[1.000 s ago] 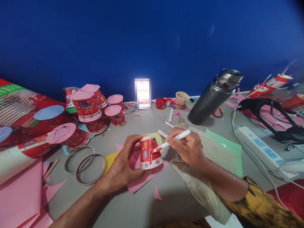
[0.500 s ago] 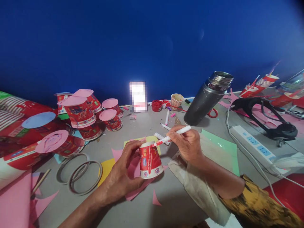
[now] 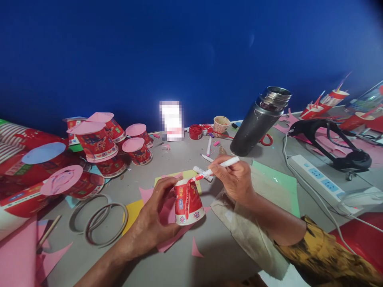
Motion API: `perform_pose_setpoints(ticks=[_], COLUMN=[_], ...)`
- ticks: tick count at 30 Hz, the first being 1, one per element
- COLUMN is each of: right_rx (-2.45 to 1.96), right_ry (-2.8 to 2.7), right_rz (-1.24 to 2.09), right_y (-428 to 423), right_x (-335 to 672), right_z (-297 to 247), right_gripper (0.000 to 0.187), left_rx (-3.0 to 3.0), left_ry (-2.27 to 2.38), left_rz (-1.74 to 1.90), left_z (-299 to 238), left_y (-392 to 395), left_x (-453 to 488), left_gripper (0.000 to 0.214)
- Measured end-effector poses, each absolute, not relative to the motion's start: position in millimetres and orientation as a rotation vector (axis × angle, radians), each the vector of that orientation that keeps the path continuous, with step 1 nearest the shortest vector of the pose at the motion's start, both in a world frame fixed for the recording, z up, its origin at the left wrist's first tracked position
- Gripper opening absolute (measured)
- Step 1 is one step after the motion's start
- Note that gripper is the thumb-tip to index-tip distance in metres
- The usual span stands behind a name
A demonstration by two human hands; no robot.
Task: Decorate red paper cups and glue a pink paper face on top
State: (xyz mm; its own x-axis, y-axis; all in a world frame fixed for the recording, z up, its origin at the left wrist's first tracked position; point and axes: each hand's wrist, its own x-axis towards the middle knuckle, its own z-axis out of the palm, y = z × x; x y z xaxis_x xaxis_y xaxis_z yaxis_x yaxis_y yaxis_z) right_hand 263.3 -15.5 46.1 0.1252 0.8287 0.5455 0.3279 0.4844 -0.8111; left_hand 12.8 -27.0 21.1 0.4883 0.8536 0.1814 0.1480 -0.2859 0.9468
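Note:
My left hand (image 3: 154,213) grips an upside-down red paper cup (image 3: 194,205) by its top and lower rim. The cup has white ends, printed flowers and a red streak down its side. In my right hand (image 3: 235,177) is a white marker (image 3: 226,162), pinched between thumb and fingers. The marker's red-stained tip meets the cup's top left edge, near the base. Pink paper (image 3: 169,243) and yellow paper (image 3: 136,213) lie under and beside my left hand. Below my right forearm is a greyish cloth (image 3: 239,239). Another white marker (image 3: 206,175) lies behind the cup.
Cups with pink discs (image 3: 97,139) stand at left, near two tape rings (image 3: 106,223). A black open flask (image 3: 259,123), red paint jar (image 3: 195,132) and patterned cup (image 3: 222,125) stand behind. A power strip (image 3: 318,179) and black headgear (image 3: 335,143) are at right.
The view has shifted slightly, so things appear a little further left. Both hands keep their holds, with the marker tip still at the cup's upper edge.

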Motion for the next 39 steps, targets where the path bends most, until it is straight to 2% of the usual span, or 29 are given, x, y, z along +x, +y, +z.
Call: perform_pose_setpoints(ticks=[5,9,12,23,32,39], right_rx=[-1.102,-1.069,-1.041,-1.046,-1.098,-1.113], right_ry=[-1.302,-1.112,-1.043,-1.218,-1.274,-1.364], right_rz=[0.549,0.793,0.913,0.845,0.811,0.760], right_y=[-11.2,-7.5,-6.1,-13.4,-16.7,-20.4], right_x=[265.9,266.3,265.5,261.4,262.9,261.4], right_z=[44.4,44.3,43.5,44.1,44.4,48.0], right_gripper=[0.034,0.048,0.051,0.042,0.025,0.022], left_rx=[1.719,1.712,1.662,1.620,1.618,1.698], left_ry=[0.854,0.872,0.875,0.832,0.874,0.876], left_rz=[0.870,0.831,0.838,0.821,0.845,0.851], left_z=[21.0,22.2,26.0,31.9,24.6,17.8], left_y=[-27.2,-25.5,-24.4,-25.5,-24.2,-22.9], left_x=[11.8,10.1,11.2,13.9,13.6,11.6], left_gripper=[0.082,0.084,0.079,0.077,0.078,0.081])
